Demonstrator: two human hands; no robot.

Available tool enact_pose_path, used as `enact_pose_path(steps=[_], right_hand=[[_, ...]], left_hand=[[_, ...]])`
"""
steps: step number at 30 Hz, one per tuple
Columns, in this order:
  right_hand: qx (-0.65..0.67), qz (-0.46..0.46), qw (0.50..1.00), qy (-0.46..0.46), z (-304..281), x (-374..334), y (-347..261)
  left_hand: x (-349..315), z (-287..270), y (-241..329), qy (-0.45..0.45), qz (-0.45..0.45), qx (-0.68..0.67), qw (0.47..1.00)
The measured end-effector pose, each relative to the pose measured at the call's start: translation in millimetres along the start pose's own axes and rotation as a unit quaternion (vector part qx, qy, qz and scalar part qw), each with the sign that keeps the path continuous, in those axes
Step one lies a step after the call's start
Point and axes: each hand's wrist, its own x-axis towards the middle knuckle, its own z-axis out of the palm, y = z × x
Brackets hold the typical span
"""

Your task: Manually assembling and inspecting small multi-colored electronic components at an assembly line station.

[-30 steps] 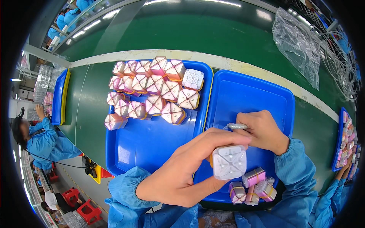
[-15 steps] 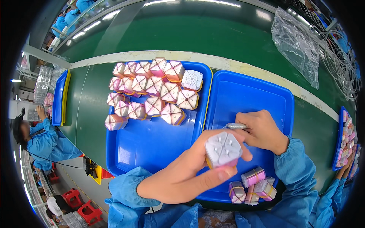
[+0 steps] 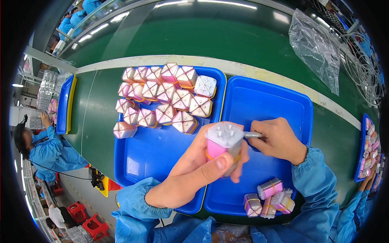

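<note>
My left hand [image 3: 194,170] grips a pink block with a pale grey, faceted cap [image 3: 225,134], tilted cap-up over the trays' shared edge. A yellow band runs round the block's side. In my right hand [image 3: 277,139], the closed fingers hold a short grey metallic rod [image 3: 253,134]; its far end meets or overlaps the cap's right edge, and I cannot tell which. Several similar banded blocks [image 3: 270,188] lie loosely in the right blue tray [image 3: 263,95], near my right sleeve. Rows of capped blocks [image 3: 165,91] stand in the left blue tray [image 3: 144,162].
A pale strip [image 3: 162,60] crosses the green table [image 3: 330,137] behind the trays. Clear plastic sheeting [image 3: 316,52] and grey cables [image 3: 360,69] lie at the far right. Another blue tray [image 3: 366,150] of blocks stands right. A co-worker [image 3: 44,150] in blue sits left.
My left hand has shifted the block left and up and turned it, so its pink side shows more and its cap now meets the rod's end in view. My right hand has barely moved.
</note>
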Motion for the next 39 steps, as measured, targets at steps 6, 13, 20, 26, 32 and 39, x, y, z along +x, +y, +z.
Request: enact_pose_path(steps=[6, 13, 20, 26, 32, 39], right_hand=[[-0.003, -0.003, 1.0, -0.001, -1, 0, 0], [0.0, -0.002, 1.0, -0.002, 0, 0, 0], [-0.008, -0.011, 1.0, 0.003, 0, 0, 0], [-0.017, -0.009, 1.0, 0.004, 1, -1, -1], [-0.024, -0.007, 1.0, 0.004, 1, -2, 1], [-0.025, -0.016, 1.0, 0.007, 2, -1, 1]], left_hand=[[-5, -1, 2, -0.016, -0.006, 0.009, 1.0], [1, -2, 2, -0.014, -0.028, -0.006, 0.999], [-5, 0, 9, -0.004, -0.031, 0.009, 0.999], [3, 0, 7, 0.0, -0.023, -0.01, 1.0], [-5, 1, 10, -0.021, -0.029, -0.008, 0.999], [-8, 7, 10, -0.023, 0.016, 0.072, 0.997]])
